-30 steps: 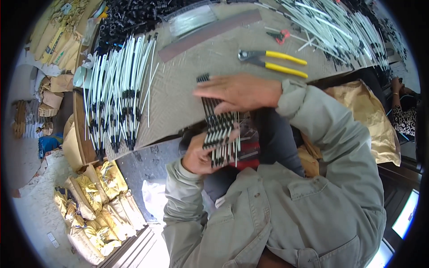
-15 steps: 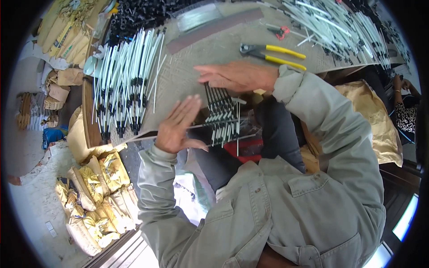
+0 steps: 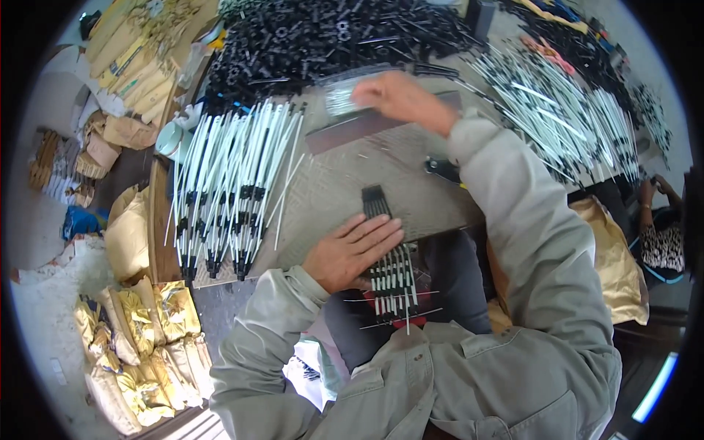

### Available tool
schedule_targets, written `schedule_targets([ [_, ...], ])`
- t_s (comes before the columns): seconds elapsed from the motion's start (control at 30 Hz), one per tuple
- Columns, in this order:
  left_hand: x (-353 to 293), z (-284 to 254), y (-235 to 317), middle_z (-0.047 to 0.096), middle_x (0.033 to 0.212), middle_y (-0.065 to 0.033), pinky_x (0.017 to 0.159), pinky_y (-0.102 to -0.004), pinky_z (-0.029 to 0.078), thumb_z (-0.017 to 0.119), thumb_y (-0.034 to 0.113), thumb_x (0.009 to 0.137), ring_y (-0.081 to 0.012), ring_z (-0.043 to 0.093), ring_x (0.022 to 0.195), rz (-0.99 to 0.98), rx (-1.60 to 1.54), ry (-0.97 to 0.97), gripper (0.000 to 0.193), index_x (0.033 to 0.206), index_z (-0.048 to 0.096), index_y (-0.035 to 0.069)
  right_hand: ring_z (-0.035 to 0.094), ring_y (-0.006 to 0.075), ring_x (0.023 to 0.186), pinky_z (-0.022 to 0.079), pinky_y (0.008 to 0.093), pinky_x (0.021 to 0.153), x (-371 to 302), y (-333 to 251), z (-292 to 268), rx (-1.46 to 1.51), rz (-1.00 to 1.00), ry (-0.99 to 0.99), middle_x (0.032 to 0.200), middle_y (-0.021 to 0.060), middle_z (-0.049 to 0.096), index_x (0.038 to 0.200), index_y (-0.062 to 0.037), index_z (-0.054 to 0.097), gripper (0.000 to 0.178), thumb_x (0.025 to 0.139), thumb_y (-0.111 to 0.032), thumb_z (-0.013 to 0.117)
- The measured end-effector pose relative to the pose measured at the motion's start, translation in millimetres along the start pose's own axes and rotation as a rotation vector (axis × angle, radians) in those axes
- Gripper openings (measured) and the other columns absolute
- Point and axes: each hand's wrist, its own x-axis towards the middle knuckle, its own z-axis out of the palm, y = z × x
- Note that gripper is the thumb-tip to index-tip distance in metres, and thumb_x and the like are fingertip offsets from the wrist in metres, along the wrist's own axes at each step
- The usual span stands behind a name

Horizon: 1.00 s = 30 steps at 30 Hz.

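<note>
My left hand (image 3: 350, 253) lies flat, fingers stretched, across a row of slim black-and-white rods (image 3: 394, 277). The rods lie side by side at the table's front edge, their lower ends reaching out over my lap. Two thin pale rods or wires cross the row near those lower ends. Farther back, my right hand (image 3: 402, 99) is over the right side of a shallow clear container (image 3: 341, 97) of thin, shiny pieces. Motion blurs its fingertips, so whether they hold anything is unclear. My right sleeve partly covers the dark-jawed pliers (image 3: 441, 169).
A dark reddish-brown bar (image 3: 345, 133) lies before the container. Black tubular parts (image 3: 293, 44) are heaped at the back. White rods with black fittings stand in bundles (image 3: 227, 176) at left and lie piled (image 3: 543, 110) at right. Yellow-wrapped packages (image 3: 143, 345) fill a box at lower left.
My right hand has left the rods and moved back to the clear container. My left hand has come over onto the rods. The view has shifted, showing more of the table's back.
</note>
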Motion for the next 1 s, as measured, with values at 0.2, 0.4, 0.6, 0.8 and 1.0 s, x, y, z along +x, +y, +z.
schedule_targets([
  [0.2, 5, 1, -4, 0.027, 0.145, -0.0084, 0.109, -0.0375, 0.024, 0.071, 0.022, 0.051, -0.0225, 0.027, 0.133, 0.048, -0.076, 0.040, 0.100, 0.139, 0.026, 0.006, 0.061, 0.0265, 0.082, 0.045, 0.0419, 0.074, 45, 46, -2, -0.731, -0.020, -0.011, 0.084, 0.0078, 0.062, 0.075, -0.0135, 0.065, 0.011, 0.074, -0.020, 0.056],
  [0.4, 2, 9, -7, 0.027, 0.144, -0.0123, 0.109, -0.0382, 0.024, 0.074, 0.022, 0.050, -0.0260, 0.027, 0.133, 0.064, -0.102, 0.099, 0.100, 0.138, 0.028, 0.005, 0.058, 0.0293, 0.081, 0.046, 0.0401, 0.070, 42, 49, -2, -0.795, -0.129, 0.105, 0.081, 0.0099, 0.057, 0.076, -0.0098, 0.060, 0.012, 0.080, -0.019, 0.053],
  [0.6, -2, 11, -5, 0.031, 0.142, -0.0136, 0.108, -0.0389, 0.026, 0.067, 0.009, 0.054, -0.0270, 0.030, 0.132, 0.045, -0.046, 0.133, 0.090, 0.136, 0.031, 0.003, 0.056, 0.0328, 0.079, 0.045, 0.0394, 0.067, -24, -16, -3, -0.407, -0.106, 0.300, 0.083, 0.0135, 0.055, 0.086, -0.0067, 0.060, 0.014, 0.086, -0.018, 0.052],
  [0.8, 5, 9, -2, 0.036, 0.139, -0.0151, 0.106, -0.0396, 0.029, 0.060, 0.006, 0.061, -0.0281, 0.036, 0.128, 0.059, -0.070, 0.160, 0.076, 0.133, 0.036, 0.000, 0.053, 0.0318, 0.066, 0.041, 0.0345, 0.057, -141, -65, 22, -0.058, -0.037, 0.099, 0.077, 0.0126, 0.051, 0.085, -0.0028, 0.057, 0.007, 0.079, -0.003, 0.057],
  [1.0, 9, 4, 2, 0.038, 0.137, -0.0148, 0.104, -0.0393, 0.030, 0.050, 0.006, 0.072, -0.0277, 0.038, 0.127, 0.027, -0.013, 0.147, 0.060, 0.131, 0.039, 0.000, 0.053, 0.0315, 0.065, 0.041, 0.0365, 0.057, -157, -41, 12, -0.142, 0.057, 0.200, 0.075, 0.0125, 0.050, 0.085, -0.0020, 0.057, 0.011, 0.075, 0.002, 0.058],
])
